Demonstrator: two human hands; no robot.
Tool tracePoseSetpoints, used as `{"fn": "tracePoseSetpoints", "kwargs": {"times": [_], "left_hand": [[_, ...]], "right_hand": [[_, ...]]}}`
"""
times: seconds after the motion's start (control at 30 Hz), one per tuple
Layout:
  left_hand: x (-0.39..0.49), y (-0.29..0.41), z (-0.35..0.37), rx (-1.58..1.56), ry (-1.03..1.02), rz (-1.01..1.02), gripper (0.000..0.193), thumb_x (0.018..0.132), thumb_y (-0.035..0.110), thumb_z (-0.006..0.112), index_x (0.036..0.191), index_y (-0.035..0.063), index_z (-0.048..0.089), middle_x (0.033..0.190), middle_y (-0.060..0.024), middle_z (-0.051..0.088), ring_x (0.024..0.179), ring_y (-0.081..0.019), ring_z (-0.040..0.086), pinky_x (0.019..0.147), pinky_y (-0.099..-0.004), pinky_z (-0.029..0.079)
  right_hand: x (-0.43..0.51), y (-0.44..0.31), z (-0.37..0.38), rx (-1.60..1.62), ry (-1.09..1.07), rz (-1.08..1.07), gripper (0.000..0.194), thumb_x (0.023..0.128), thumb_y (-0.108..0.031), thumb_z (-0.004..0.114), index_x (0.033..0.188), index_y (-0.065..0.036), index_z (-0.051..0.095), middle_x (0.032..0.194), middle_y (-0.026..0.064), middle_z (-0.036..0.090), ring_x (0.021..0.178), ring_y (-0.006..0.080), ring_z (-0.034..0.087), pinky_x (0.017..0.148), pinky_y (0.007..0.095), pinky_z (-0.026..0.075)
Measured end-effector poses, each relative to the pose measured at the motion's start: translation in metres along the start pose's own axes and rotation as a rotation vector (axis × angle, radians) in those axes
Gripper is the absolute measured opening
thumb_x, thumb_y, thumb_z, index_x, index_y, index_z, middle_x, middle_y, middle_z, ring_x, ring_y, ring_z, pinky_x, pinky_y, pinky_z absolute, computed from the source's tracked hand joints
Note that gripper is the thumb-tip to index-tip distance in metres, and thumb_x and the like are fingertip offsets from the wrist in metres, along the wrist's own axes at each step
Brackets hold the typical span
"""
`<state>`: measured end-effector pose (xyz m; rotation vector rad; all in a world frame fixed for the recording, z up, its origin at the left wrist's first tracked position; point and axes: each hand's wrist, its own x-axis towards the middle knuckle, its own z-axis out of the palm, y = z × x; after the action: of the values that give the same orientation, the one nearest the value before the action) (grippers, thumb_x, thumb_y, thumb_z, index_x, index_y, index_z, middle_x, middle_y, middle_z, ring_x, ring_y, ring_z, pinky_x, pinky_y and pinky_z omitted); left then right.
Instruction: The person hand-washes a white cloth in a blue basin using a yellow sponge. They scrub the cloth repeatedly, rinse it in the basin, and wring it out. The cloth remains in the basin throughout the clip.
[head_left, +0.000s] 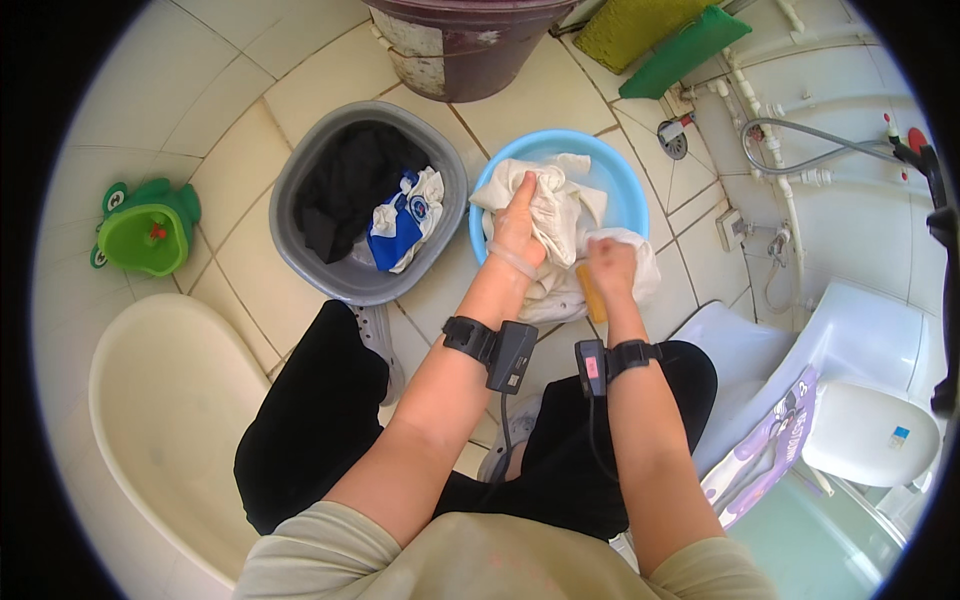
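Observation:
My left hand grips a bunched cream garment, thumb on top, over a light blue basin. My right hand is blurred and clenched on white cloth at the basin's near right edge. Beside its inner edge is a yellow-orange bar, perhaps laundry soap; whether this hand also holds it cannot be told. Wet cloth hangs over the near rim and hides it. Water shows in the right part of the basin.
A grey basin with dark clothes and a blue-and-white garment stands left. Around are a purple bucket, a frog-shaped green potty, a cream tub, a floor drain, and a white toilet.

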<state>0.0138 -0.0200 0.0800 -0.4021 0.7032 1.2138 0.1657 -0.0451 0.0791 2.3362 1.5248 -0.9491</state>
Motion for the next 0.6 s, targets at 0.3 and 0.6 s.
{"fn": "tracePoseSetpoints", "kwargs": {"times": [0.3,0.6], "left_hand": [[0.0,-0.018,0.002,0.07,-0.05,-0.007,0.029,0.091,0.016,0.059,0.113,-0.0026,0.055,0.107,-0.0116,0.062,0.096,-0.0242,0.062,0.08,-0.0379,0.054],[-0.011,-0.032,0.017,0.262,0.208,-0.024,0.032,0.094,0.029,0.055,0.106,-0.0008,0.058,0.097,-0.0084,0.062,0.088,-0.0201,0.061,0.071,-0.0349,0.053]], "right_hand": [[-0.063,-0.067,-0.03,0.454,0.545,-0.58,0.018,0.084,-0.017,0.063,0.097,-0.004,0.062,0.083,0.0159,0.064,0.076,0.0264,0.061,0.069,0.0341,0.048],[-0.042,-0.084,-0.037,0.31,0.597,-0.543,0.033,0.092,-0.03,0.053,0.074,-0.002,0.056,0.068,0.0243,0.058,0.064,0.045,0.056,0.054,0.0476,0.043]]}}
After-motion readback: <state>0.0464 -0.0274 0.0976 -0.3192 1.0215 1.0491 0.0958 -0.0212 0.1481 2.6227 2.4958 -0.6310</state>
